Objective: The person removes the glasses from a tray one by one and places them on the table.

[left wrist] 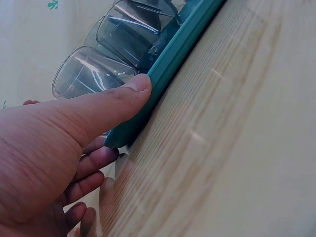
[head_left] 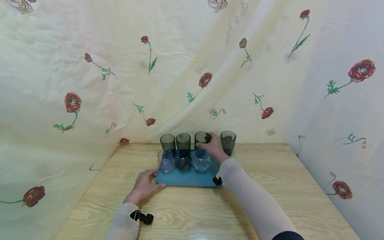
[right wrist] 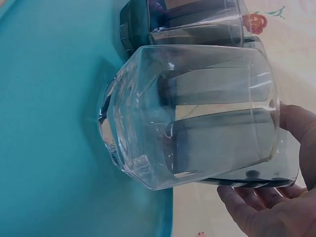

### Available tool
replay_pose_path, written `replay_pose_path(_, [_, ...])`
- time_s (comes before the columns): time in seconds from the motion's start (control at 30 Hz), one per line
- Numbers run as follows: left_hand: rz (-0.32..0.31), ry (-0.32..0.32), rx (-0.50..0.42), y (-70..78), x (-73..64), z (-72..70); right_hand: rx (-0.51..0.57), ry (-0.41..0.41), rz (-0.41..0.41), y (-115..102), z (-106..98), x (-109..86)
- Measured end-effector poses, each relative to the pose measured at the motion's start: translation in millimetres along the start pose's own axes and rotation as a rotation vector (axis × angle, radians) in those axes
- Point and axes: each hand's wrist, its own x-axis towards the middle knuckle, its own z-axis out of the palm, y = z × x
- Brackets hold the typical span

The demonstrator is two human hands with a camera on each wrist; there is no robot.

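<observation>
My right hand (head_left: 214,148) grips a tall grey glass (head_left: 201,136) behind the tray's back edge, thumb and fingers on opposite sides near its rim. At the front left corner of the blue tray (head_left: 192,181), my left hand (head_left: 145,185) holds on, thumb (left wrist: 118,101) against the rim and the other fingers round the side. A clear glass (head_left: 166,163), a dark glass (head_left: 183,161) and a clear faceted glass (head_left: 201,162) stand in a row on the tray. In the right wrist view, the faceted glass (right wrist: 145,165) partly hides the held one.
Two more tall grey glasses, one at the left (head_left: 167,141) and one beside it (head_left: 183,139), stand at the back. Another grey glass (head_left: 228,141) is right of my right hand. A flowered cloth (head_left: 180,66) hangs behind the wooden table (head_left: 186,213).
</observation>
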Motion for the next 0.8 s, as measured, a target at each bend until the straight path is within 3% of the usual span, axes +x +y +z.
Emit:
replay_pose_path(0.5, [-0.002, 0.001, -0.008, 0.3, -0.8, 0.3, 0.074, 0.126, -0.050, -3, -15, -14.5])
replay_pose_path(0.8, [0.009, 0.002, -0.014, 1.4, -1.0, -0.4, 0.195, 0.177, -0.107, -11, -27, -26.2])
